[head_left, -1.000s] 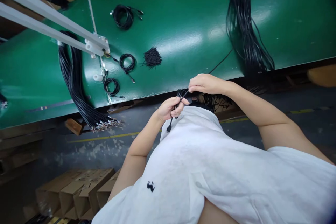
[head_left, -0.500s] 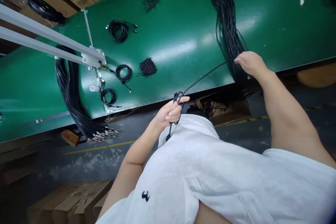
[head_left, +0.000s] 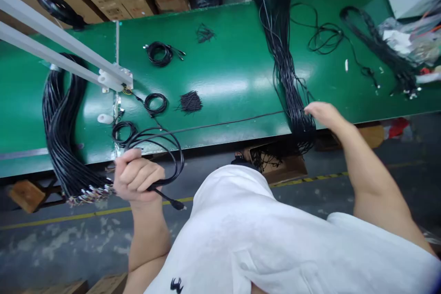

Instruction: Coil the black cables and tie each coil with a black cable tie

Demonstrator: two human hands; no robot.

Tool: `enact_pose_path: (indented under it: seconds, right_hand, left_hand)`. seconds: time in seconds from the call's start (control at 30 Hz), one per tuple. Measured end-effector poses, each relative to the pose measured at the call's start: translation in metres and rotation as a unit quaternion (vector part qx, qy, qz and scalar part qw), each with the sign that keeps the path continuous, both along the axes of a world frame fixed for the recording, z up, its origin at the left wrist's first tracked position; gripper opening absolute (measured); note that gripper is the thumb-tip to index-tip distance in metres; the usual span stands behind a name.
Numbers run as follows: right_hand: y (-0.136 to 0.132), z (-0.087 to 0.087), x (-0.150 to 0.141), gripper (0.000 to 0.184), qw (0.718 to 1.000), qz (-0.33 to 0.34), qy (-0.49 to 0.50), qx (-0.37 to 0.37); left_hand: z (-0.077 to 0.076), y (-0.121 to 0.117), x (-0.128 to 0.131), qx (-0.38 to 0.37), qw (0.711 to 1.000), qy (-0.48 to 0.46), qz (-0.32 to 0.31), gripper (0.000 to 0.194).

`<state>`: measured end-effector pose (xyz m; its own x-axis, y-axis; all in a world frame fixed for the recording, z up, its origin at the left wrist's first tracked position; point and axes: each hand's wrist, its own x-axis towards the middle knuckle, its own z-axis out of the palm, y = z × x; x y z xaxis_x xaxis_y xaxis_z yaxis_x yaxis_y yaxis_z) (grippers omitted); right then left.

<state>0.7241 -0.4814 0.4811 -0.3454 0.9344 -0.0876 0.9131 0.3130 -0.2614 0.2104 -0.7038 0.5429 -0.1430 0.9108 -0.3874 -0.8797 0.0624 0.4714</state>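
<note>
Black cable point(head_left: 220, 123), partly looped, between hands point(head_left: 139, 177) point(head_left: 324, 115)

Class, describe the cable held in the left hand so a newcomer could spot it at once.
Along the near edge of the long green table, find the left hand, in a fist. The black cable spreads from it in loose loops, a plug showing below. Unlike the coils lying on the table, it is held, and one strand stretches across to the thick cable bundle.
</note>
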Motion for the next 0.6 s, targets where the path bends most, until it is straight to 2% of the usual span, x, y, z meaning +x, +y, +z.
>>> enact_pose_path:
  seconds: [0.07, 0.1, 0.17, 0.23, 0.3, 0.33, 0.4, 0.47, 0.53, 0.6]
  right_hand:
    - [-0.021, 0.003, -0.032, 0.041, 0.998, 0.066, 0.02, -0.009]
    - [-0.036, 0.009, -0.049, 0.04, 0.993, 0.115, 0.036, -0.01]
    - [-0.071, 0.023, -0.085, 0.038, 0.97, 0.236, 0.033, -0.038]
    - [-0.098, 0.035, -0.118, 0.038, 0.937, 0.339, -0.005, -0.088]
    - [-0.11, 0.041, -0.146, 0.039, 0.9, 0.413, -0.011, -0.137]
    - [-0.109, 0.043, -0.157, 0.039, 0.885, 0.437, 0.015, -0.158]
    - [-0.098, 0.045, -0.175, 0.039, 0.866, 0.45, 0.109, -0.188]
    - [-0.081, 0.05, -0.186, 0.041, 0.861, 0.428, 0.191, -0.197]
    - [-0.065, 0.054, -0.191, 0.041, 0.859, 0.408, 0.23, -0.204]
    - [-0.055, 0.054, -0.192, 0.039, 0.853, 0.397, 0.252, -0.227]
  left_hand:
    - [-0.005, 0.001, -0.002, 0.03, 0.999, -0.022, 0.02, 0.043]
    - [-0.009, 0.003, 0.0, 0.034, 0.999, -0.013, 0.01, 0.04]
    - [-0.019, 0.008, 0.012, -0.014, 0.997, 0.044, -0.057, 0.032]
    - [-0.031, 0.013, 0.03, -0.054, 0.983, 0.131, -0.121, 0.025]
    - [-0.044, 0.017, 0.053, -0.068, 0.956, 0.21, -0.193, 0.026]
    - [-0.05, 0.02, 0.064, -0.068, 0.941, 0.236, -0.234, 0.031]
    - [-0.059, 0.027, 0.085, -0.039, 0.912, 0.267, -0.308, 0.038]
    - [-0.063, 0.034, 0.099, 0.024, 0.883, 0.281, -0.375, 0.041]
    - [-0.064, 0.038, 0.106, 0.087, 0.847, 0.282, -0.442, 0.043]
    - [-0.065, 0.038, 0.106, 0.112, 0.832, 0.256, -0.48, 0.045]
